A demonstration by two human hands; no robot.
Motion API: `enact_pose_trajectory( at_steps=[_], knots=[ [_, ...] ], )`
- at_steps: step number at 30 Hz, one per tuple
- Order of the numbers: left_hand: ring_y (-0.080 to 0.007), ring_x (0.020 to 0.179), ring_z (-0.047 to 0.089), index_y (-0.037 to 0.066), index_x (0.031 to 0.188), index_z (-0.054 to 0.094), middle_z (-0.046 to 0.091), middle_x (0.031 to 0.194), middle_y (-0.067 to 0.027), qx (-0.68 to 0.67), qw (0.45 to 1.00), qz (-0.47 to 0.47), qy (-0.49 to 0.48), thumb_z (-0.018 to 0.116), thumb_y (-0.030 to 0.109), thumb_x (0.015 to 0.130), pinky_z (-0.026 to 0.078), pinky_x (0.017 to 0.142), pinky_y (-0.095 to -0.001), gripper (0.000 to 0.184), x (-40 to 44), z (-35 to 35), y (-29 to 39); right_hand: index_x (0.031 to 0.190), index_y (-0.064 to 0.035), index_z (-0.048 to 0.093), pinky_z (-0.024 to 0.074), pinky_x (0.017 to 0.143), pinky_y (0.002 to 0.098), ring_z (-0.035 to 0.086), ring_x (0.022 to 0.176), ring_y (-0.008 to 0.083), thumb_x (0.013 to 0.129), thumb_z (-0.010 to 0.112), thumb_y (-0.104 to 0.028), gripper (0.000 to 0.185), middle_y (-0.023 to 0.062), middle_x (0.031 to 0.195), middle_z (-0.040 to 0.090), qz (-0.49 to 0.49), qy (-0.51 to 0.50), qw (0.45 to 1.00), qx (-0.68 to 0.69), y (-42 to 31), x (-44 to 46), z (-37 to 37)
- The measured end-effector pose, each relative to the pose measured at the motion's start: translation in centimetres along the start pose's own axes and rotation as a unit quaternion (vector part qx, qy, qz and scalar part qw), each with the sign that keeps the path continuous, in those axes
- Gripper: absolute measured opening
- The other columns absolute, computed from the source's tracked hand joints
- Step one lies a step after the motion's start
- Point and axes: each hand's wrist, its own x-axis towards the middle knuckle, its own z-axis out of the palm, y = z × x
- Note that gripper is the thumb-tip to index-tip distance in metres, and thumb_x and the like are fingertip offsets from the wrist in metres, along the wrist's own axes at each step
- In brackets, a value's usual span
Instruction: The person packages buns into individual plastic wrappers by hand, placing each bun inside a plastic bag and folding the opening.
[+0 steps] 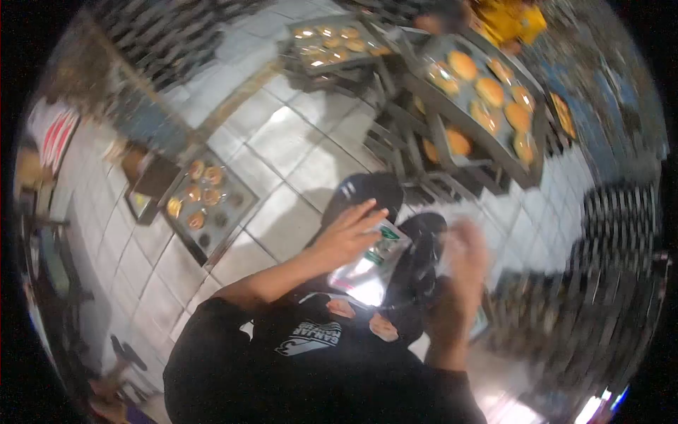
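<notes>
The far-right tray [462, 119] holds rounded, glossy buns [489, 92]; the left tray [236, 212], amid pale floor tiles [265, 138], holds smaller pastries [195, 169]. A shiny plastic packet [371, 267] with green print lies on my lap [417, 272]. My left fingers [362, 212] extend over its far left edge, hiding part; grip cannot be determined. My right fingers [467, 244], blurred, are to its right; I cannot tell their state.

Hand could pass over tiled floor [289, 152] between tray [241, 205] at left and bun-tray stack [470, 138]; legs [361, 192] and packet [385, 258] obstruct between left hand [351, 237] and right hand [465, 265].
</notes>
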Motion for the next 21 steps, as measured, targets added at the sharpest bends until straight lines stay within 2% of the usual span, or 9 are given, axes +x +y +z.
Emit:
enact_pose_trajectory(
  at_steps=[1, 4, 7, 9, 11, 13, 14, 16, 21],
  knots=[
    [-0.0391, 0.146, 0.043, 0.006, 0.113, 0.074, 0.050, 0.156, -0.0135, -0.032, 0.999, 0.023, -0.008, 0.073, 0.011, 0.081, 0.045, 0.113, -0.0526, 0.032, 0.7, -0.9, 0.2, 0.126, -0.0039, 0.065, 0.0459, 0.106, 0.0450, 0.062, 0.120, 0.0313, 0.084, 0.080, -0.019, 0.047, 0.0163, 0.110, 0.069, -0.094, -0.095, 0.989, -0.058, 0.2, -1.4, 2.0],
    [-0.0404, 0.147, 0.041, 0.009, 0.121, 0.074, 0.050, 0.156, -0.0132, -0.042, 0.989, 0.141, -0.018, 0.074, 0.009, 0.083, 0.044, 0.114, -0.0494, 0.038, 1.3, -0.6, 1.0, 0.118, -0.0041, 0.069, 0.0441, 0.108, 0.0466, 0.059, 0.124, 0.0322, 0.080, 0.079, -0.013, 0.041, 0.0145, 0.107, 0.069, -0.216, -0.052, 0.918, -0.330, 2.4, -3.9, 3.7],
    [-0.0356, 0.132, 0.059, 0.005, 0.116, 0.074, 0.062, 0.142, -0.0158, -0.207, 0.978, 0.030, 0.012, 0.075, 0.011, 0.084, 0.050, 0.107, -0.0442, 0.032, 3.1, -1.3, 3.3, 0.111, -0.0045, 0.071, 0.0447, 0.109, 0.0465, 0.061, 0.119, 0.0312, 0.079, 0.078, -0.009, 0.033, 0.0137, 0.104, 0.068, -0.166, -0.116, 0.937, -0.286, 3.8, -5.0, 0.8],
    [-0.0284, 0.114, 0.071, 0.007, 0.121, 0.073, 0.074, 0.117, -0.0165, -0.446, 0.840, -0.184, -0.248, 0.071, 0.010, 0.092, 0.055, 0.097, -0.0409, 0.029, 3.6, -1.2, 2.4, 0.108, -0.0049, 0.072, 0.0447, 0.109, 0.0463, 0.062, 0.114, 0.0294, 0.081, 0.078, -0.006, 0.027, 0.0123, 0.099, 0.067, -0.061, -0.222, 0.971, -0.066, -0.2, -4.0, -2.7],
    [-0.0185, 0.089, 0.074, 0.003, 0.111, 0.073, 0.077, 0.093, -0.0138, -0.447, 0.843, -0.150, -0.258, 0.066, 0.012, 0.099, 0.058, 0.081, -0.0347, 0.017, 5.2, -1.4, 1.6, 0.119, -0.0070, 0.070, 0.0425, 0.113, 0.0460, 0.061, 0.123, 0.0296, 0.084, 0.079, -0.012, 0.036, 0.0172, 0.115, 0.068, 0.083, -0.272, 0.958, 0.035, 1.6, -1.6, -4.1],
    [-0.0131, 0.078, 0.071, 0.001, 0.097, 0.072, 0.076, 0.085, -0.0109, -0.578, 0.725, -0.337, -0.160, 0.063, 0.013, 0.101, 0.055, 0.070, -0.0293, 0.015, 6.1, -0.8, 1.2, 0.134, -0.0094, 0.063, 0.0398, 0.116, 0.0443, 0.055, 0.135, 0.0305, 0.087, 0.080, -0.020, 0.051, 0.0213, 0.137, 0.062, 0.032, -0.092, 0.991, -0.096, 7.1, 0.9, -2.9],
    [-0.0107, 0.073, 0.068, 0.001, 0.091, 0.069, 0.075, 0.084, -0.0093, -0.611, 0.704, -0.356, -0.068, 0.062, 0.016, 0.103, 0.053, 0.065, -0.0262, 0.020, 7.0, -0.8, 0.8, 0.144, -0.0093, 0.055, 0.0364, 0.119, 0.0429, 0.049, 0.142, 0.0318, 0.086, 0.081, -0.026, 0.066, 0.0222, 0.151, 0.052, -0.050, -0.130, 0.831, -0.539, 6.0, 1.6, -3.5],
    [-0.0182, 0.078, 0.073, -0.001, 0.103, 0.066, 0.074, 0.088, -0.0105, -0.649, 0.655, -0.384, 0.047, 0.064, 0.021, 0.103, 0.060, 0.071, -0.0322, 0.022, 7.8, -0.1, -0.7, 0.142, -0.0068, 0.057, 0.0371, 0.119, 0.0449, 0.050, 0.140, 0.0349, 0.084, 0.083, -0.026, 0.066, 0.0195, 0.149, 0.054, -0.171, -0.066, 0.886, -0.426, 8.0, 6.8, -6.2],
    [-0.0193, 0.082, 0.073, -0.001, 0.096, 0.063, 0.074, 0.090, -0.0121, -0.608, 0.669, -0.422, 0.061, 0.057, 0.020, 0.106, 0.059, 0.078, -0.0323, 0.024, 6.4, 3.4, -2.3, 0.133, -0.0016, 0.064, 0.0483, 0.104, 0.0390, 0.065, 0.122, 0.0284, 0.099, 0.068, -0.031, 0.045, 0.0169, 0.127, 0.070, -0.104, -0.020, 0.992, -0.065, -1.9, 23.6, -8.2]
  ],
)
